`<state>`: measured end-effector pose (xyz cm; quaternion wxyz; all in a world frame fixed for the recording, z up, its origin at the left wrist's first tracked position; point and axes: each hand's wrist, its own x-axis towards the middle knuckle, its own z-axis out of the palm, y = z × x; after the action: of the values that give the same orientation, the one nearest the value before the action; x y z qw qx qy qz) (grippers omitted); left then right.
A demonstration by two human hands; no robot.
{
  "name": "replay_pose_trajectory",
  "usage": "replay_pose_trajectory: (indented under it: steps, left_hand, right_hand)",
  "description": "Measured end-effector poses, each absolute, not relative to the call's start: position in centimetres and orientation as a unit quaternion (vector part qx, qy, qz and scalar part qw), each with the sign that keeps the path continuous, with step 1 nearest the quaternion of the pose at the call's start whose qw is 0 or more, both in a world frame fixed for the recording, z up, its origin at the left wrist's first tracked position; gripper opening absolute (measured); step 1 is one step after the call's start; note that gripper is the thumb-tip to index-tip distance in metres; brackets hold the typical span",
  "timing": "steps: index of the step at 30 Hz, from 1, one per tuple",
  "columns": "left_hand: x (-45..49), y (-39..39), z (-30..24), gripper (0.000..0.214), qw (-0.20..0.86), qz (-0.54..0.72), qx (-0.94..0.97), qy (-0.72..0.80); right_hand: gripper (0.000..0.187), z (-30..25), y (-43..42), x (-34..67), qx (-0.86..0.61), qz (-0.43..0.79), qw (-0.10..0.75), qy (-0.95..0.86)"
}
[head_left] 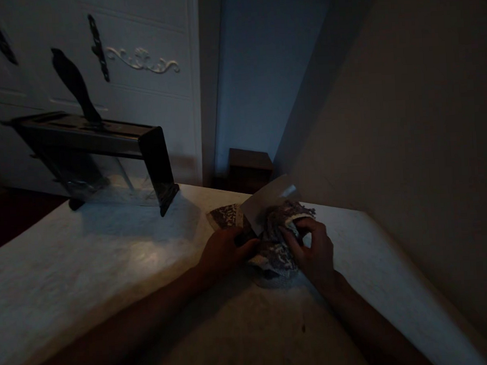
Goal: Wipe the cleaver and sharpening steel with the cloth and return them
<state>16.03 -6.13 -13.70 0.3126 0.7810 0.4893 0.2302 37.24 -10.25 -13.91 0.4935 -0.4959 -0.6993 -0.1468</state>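
Observation:
In dim light, my left hand (225,251) is closed round the dark handle of a broad-bladed knife (269,200), whose flat blade tilts up and to the right. Just to its right, my right hand (314,249) pinches a speckled, dark-patterned cloth (278,257) bunched on the pale counter (109,266). The cloth wraps against the lower part of the blade, and both hands nearly meet over it.
A dark knife block (102,138) with one black handle (73,82) sticking up stands at the counter's back left. A white panelled door is behind it. A small dark stool (251,166) sits on the floor beyond. A plain wall runs along the right.

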Motion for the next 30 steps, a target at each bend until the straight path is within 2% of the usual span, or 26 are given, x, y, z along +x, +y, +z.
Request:
replay_pose_trajectory:
  steps: [4,7,10,13,17,24,27,30]
  left_hand:
    - [16.1,-6.2,-13.5,0.037,0.313,0.229,0.779,0.493]
    - [16.1,-6.3,-13.5,0.037,0.311,0.228,0.779,0.493]
    - [16.1,-6.2,-13.6,0.038,0.303,0.226,0.783,0.494]
    - [16.1,-6.2,-13.7,0.04,0.296,0.225,0.785,0.495]
    - [16.1,-6.2,-13.7,0.041,0.298,0.221,0.782,0.501]
    - [16.1,-6.1,-14.0,0.039,0.286,0.221,0.788,0.498]
    - [16.1,-6.1,-14.3,0.043,0.261,0.21,0.803,0.493]
    - [16.0,-6.2,-14.6,0.047,0.226,0.196,0.823,0.484]
  right_hand:
    - [0.038,-12.9,-10.3,37.5,-0.459,-0.271,0.458,-0.711]
    - [0.056,-12.3,-10.3,37.7,-0.49,-0.316,0.456,-0.672]
    - [0.074,-12.4,-9.9,38.1,-0.567,-0.258,0.468,-0.626]
    - [0.082,-13.5,-9.0,38.6,-0.628,-0.118,0.487,-0.595]
    - [0.072,-14.8,-8.6,38.3,-0.638,0.017,0.532,-0.557]
    - [0.028,-13.1,-10.6,36.4,-0.561,0.002,0.59,-0.58]
    - [0.022,-13.0,-10.9,36.1,-0.537,0.034,0.588,-0.604]
    - [0.024,-13.4,-10.8,35.9,-0.496,0.065,0.616,-0.609]
